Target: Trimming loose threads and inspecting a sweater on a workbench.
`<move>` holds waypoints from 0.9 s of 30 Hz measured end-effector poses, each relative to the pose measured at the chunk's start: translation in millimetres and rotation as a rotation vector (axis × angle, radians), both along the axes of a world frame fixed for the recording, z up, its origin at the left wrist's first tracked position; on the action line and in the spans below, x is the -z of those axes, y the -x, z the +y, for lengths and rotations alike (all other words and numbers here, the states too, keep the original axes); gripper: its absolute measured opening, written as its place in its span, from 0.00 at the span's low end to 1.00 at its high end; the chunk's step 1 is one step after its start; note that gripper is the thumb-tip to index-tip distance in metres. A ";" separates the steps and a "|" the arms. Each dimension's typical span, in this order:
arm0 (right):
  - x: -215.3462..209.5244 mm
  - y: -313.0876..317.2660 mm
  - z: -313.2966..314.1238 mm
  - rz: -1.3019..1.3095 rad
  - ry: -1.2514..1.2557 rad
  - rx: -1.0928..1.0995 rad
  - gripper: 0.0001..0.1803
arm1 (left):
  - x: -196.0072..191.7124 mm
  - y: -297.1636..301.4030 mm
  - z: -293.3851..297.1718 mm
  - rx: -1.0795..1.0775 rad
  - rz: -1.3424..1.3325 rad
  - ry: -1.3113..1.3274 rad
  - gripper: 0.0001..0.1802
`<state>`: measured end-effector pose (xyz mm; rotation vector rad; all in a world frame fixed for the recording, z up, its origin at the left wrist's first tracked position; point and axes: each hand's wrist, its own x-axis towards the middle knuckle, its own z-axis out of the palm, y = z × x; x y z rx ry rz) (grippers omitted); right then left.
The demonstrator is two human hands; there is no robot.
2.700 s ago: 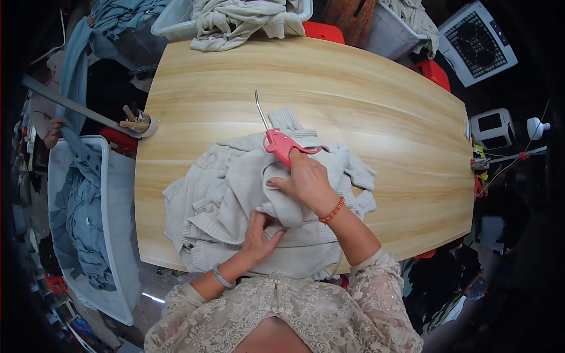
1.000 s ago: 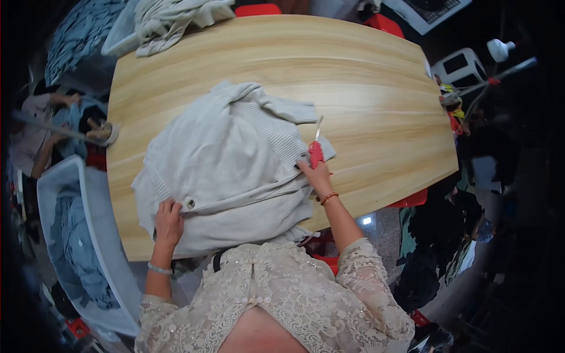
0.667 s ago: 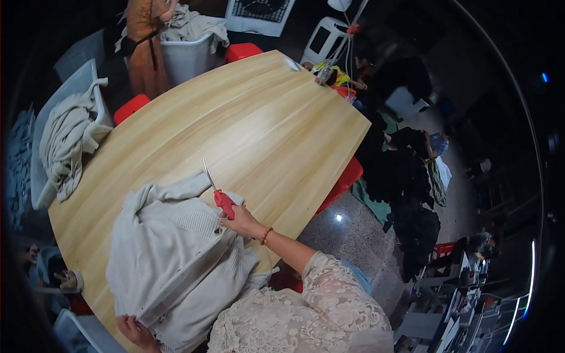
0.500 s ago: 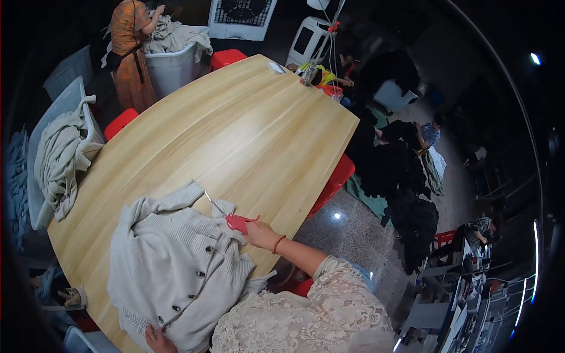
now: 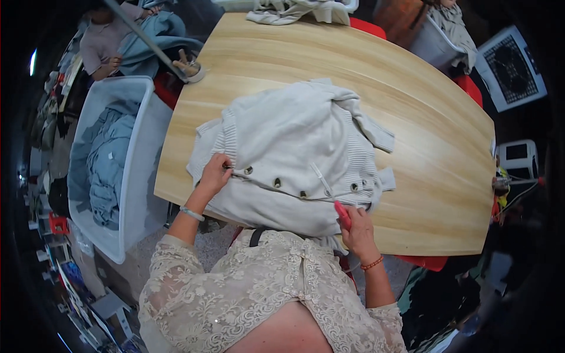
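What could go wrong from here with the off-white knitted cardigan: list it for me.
The red-handled tool in the right hand has its thin metal tube over the off-white knitted cardigan, near its dark round buttons; it might snag the knit or knock a button.

The left hand is at the ribbed edge; a hard pull there might stretch it.

The cardigan reaches the pale wood-grain table's near edge, so it could slip.

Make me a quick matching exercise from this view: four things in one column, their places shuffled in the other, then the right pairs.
1 cardigan
2 pink air gun
3 left hand
4 blue-grey clothes

A inside the white bin
B spread on the wooden table
C held in the right hand
D at the cardigan's ribbed hem

Pairs: 1-B; 2-C; 3-D; 4-A
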<state>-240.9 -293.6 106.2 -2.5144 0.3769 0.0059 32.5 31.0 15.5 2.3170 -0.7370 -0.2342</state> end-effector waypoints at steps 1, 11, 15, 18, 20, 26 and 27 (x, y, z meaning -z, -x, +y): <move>4.1 -6.1 6.1 -0.080 -0.022 -0.113 0.17 | 0.3 -0.9 2.1 -0.012 0.052 0.014 0.13; 12.7 -108.2 87.0 0.188 -0.108 -0.431 0.15 | 6.1 -13.6 18.7 -0.020 0.454 0.144 0.07; 12.9 -111.1 83.7 0.191 -0.145 -0.435 0.15 | 11.3 -12.2 26.0 -0.059 0.493 0.269 0.07; 14.6 -97.2 71.1 0.243 -0.230 -0.389 0.16 | -8.9 -20.0 22.7 -0.060 0.342 0.164 0.08; 11.2 -90.1 70.0 0.236 -0.242 -0.348 0.17 | -28.8 -27.1 15.0 0.003 0.191 0.176 0.08; 0.2 -103.9 94.9 0.225 -0.191 -0.327 0.16 | -13.8 -35.1 13.2 0.097 0.261 0.066 0.09; 0.1 -104.0 93.7 0.226 -0.197 -0.311 0.16 | -14.7 -36.3 12.5 0.113 0.265 0.060 0.09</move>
